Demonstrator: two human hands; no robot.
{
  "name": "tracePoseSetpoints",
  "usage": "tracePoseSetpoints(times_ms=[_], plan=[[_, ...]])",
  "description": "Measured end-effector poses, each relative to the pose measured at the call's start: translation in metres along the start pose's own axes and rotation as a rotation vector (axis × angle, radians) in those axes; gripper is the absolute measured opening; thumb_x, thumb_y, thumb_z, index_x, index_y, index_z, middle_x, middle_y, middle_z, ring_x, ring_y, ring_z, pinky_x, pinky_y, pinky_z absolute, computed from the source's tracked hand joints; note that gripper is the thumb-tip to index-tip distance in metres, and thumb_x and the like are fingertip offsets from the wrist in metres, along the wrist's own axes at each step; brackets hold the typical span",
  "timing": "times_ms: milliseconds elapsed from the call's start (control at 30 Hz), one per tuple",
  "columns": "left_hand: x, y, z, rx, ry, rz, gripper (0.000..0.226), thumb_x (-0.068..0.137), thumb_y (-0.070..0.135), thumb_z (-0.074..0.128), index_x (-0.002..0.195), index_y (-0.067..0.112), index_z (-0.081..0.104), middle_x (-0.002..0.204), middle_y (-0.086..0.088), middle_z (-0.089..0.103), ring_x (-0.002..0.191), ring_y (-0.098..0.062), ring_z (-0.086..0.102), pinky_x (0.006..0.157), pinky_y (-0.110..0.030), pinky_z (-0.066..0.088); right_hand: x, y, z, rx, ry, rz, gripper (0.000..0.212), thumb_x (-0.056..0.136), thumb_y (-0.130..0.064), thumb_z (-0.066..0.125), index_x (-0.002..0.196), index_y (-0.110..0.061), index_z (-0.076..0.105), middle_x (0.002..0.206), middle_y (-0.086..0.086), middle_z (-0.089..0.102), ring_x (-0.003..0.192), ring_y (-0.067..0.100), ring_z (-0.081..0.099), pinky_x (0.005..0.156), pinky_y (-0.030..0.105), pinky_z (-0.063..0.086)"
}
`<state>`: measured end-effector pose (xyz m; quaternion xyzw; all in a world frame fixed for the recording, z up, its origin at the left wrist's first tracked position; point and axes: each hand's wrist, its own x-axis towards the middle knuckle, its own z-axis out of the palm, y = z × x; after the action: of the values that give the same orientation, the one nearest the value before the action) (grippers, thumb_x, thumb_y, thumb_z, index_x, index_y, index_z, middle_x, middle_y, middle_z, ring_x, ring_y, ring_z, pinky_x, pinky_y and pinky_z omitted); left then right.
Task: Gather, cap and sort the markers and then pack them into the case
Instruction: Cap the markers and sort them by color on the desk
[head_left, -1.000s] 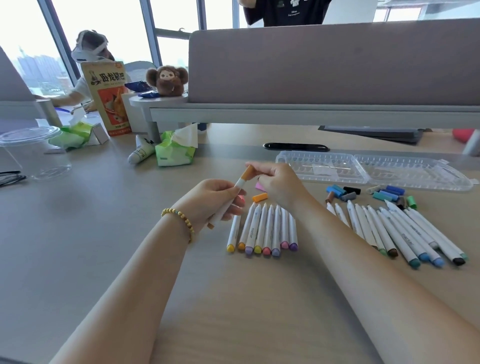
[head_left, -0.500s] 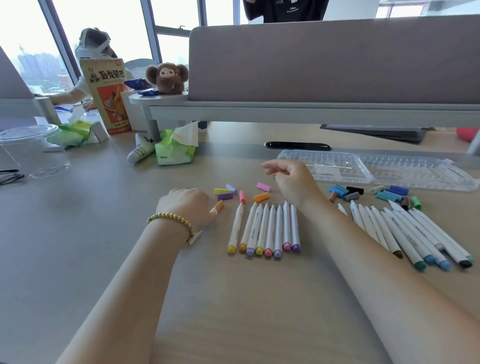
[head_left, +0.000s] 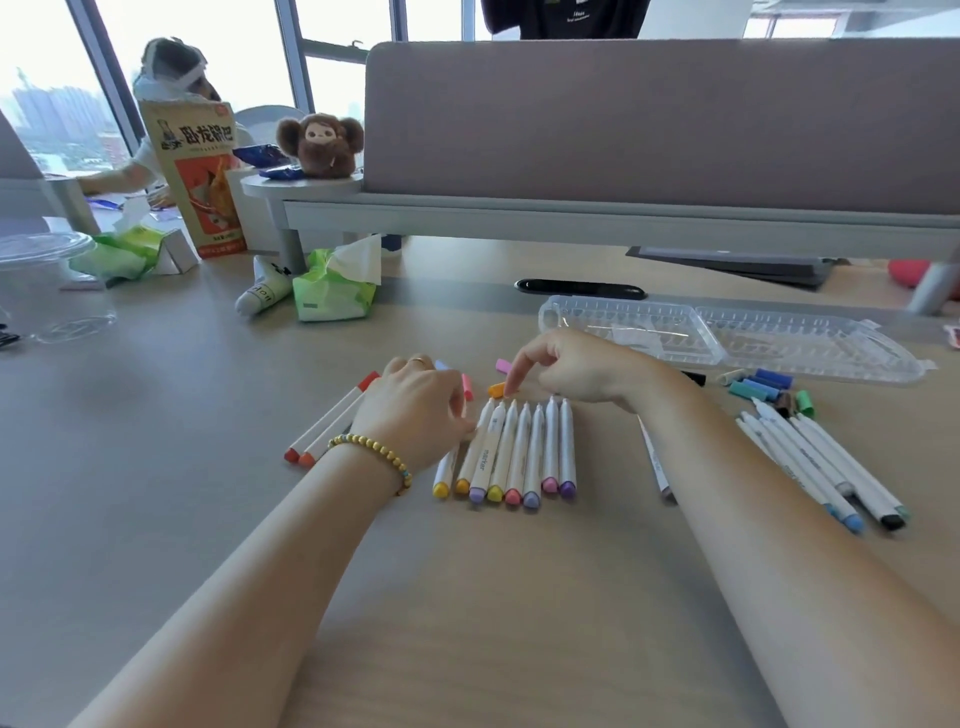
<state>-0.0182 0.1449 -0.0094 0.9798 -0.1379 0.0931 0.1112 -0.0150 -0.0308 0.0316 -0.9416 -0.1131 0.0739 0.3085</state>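
Pale wood desk (head_left: 208, 519) runs under both forearms, with a grey partition and bright windows behind. From the right hand (head_left: 582, 371) outward: its forefinger and thumb reach down onto a loose orange cap (head_left: 497, 388) that lies just past the bare tips of a row of markers (head_left: 511, 452), and whether the cap is already pinched or only touched I cannot tell. Further beyond those fingers lies a pink cap (head_left: 503, 365). The left hand (head_left: 415, 410) rests just to the left of that row with its fingers curled down; what they hold, if anything, is hidden, though they seem to touch the nearest marker. Left of that hand lie two capped red-orange markers (head_left: 332, 423). Well out to the right of the right hand sit a cluster of blue and green caps (head_left: 763, 387) and a fan of cool-coloured markers (head_left: 821, 467), and beyond it the clear case (head_left: 727, 338) lies open. To cap well, I would match the orange cap to the orange-ended marker, steady that barrel with the left hand, and press the cap straight on until it seats, without nudging the neighbours out of line.
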Motion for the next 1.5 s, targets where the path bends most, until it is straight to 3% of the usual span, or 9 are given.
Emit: tracePoseSetpoints(times_ms=[133,233,367,633,767,1033,1133,1300,1500], plan=[[-0.001,0.002,0.001,-0.05,-0.004,0.017,0.015,0.087,0.04,0.057,0.088,0.025,0.054,0.1,0.001,0.047,0.108,-0.021,0.044,0.081,-0.025,0.035,0.011,0.01,0.005,-0.067,0.083,0.018,0.023,0.089,-0.006,0.05,0.097,-0.012,0.071,0.108,0.001,0.059,0.073,0.0,0.039,0.062,0.007,0.033],[-0.002,0.003,-0.001,-0.075,-0.013,0.024,0.017,0.089,0.041,0.054,0.087,0.025,0.052,0.093,0.003,0.044,0.106,-0.02,0.045,0.08,-0.024,0.032,0.023,0.026,0.011,-0.047,0.197,0.089,0.036,0.088,0.002,0.044,0.082,-0.022,0.07,0.125,0.014,0.056,0.111,0.025,0.048,0.085,0.03,0.04],[-0.004,0.008,0.003,-0.008,-0.062,0.039,0.021,0.09,0.043,0.051,0.086,0.023,0.054,0.089,0.003,0.045,0.102,-0.018,0.045,0.079,-0.023,0.031,0.038,0.047,0.015,0.008,0.323,0.134,0.057,0.079,0.012,0.039,0.063,-0.038,0.061,0.116,0.017,0.06,0.112,0.031,0.052,0.085,0.031,0.047],[-0.003,0.015,0.007,0.173,-0.062,0.048,0.038,0.093,0.046,0.04,0.079,0.014,0.055,0.094,-0.008,0.059,0.087,-0.021,0.046,0.075,-0.027,0.04,0.043,0.052,0.021,-0.007,0.529,0.106,0.05,0.085,0.011,0.042,0.091,-0.028,0.071,0.135,0.01,0.049,0.12,0.026,0.049,0.087,0.031,0.048],[0.002,0.001,-0.009,-0.21,-0.104,-0.134,0.046,0.09,0.045,0.049,0.054,0.016,0.048,0.054,0.0,0.044,0.053,-0.015,0.039,0.053,-0.024,0.034,0.043,0.054,0.017,0.014,0.565,0.117,0.046,0.087,0.011,0.04,0.103,-0.018,0.072,0.135,0.011,0.048,0.125,0.023,0.044,0.084,0.023,0.041],[0.009,-0.027,-0.018,-1.377,-0.065,-0.451,0.018,0.093,0.018,0.055,0.084,0.003,0.06,0.075,-0.009,0.058,0.059,-0.013,0.058,0.048,-0.018,0.053,0.04,0.072,0.006,-0.013,0.413,0.184,0.052,0.085,0.006,0.037,0.094,-0.032,0.07,0.14,0.009,0.044,0.129,0.027,0.04,0.093,0.03,0.039],[0.007,-0.025,-0.018,-1.463,-0.107,-0.468,0.019,0.093,0.017,0.054,0.091,-0.001,0.058,0.082,-0.013,0.065,0.057,-0.011,0.067,0.046,-0.019,0.053,0.035,0.081,0.001,0.006,0.408,0.209,0.049,0.09,0.001,0.037,0.082,-0.037,0.066,0.13,0.009,0.052,0.122,0.024,0.046,0.085,0.025,0.037],[0.006,-0.027,-0.018,-1.513,-0.088,-0.493,0.017,0.092,0.012,0.056,0.095,-0.004,0.059,0.064,-0.008,0.07,0.051,-0.01,0.066,0.048,-0.018,0.054,0.031,0.058,0.011,-0.027,0.332,0.069,0.025,0.093,-0.013,0.052,0.11,-0.023,0.068,0.121,0.009,0.056,0.118,0.026,0.047,0.098,0.037,0.039],[0.005,-0.024,-0.017,-1.482,-0.147,-0.458,0.012,0.091,0.01,0.057,0.09,-0.001,0.061,0.076,-0.012,0.068,0.055,-0.011,0.066,0.059,-0.023,0.058,0.041,0.025,0.037,-0.325,0.237,-0.053,0.024,0.096,-0.025,0.05,0.112,-0.029,0.068,0.131,0.0,0.049,0.126,0.024,0.029,0.103,0.037,0.027]])
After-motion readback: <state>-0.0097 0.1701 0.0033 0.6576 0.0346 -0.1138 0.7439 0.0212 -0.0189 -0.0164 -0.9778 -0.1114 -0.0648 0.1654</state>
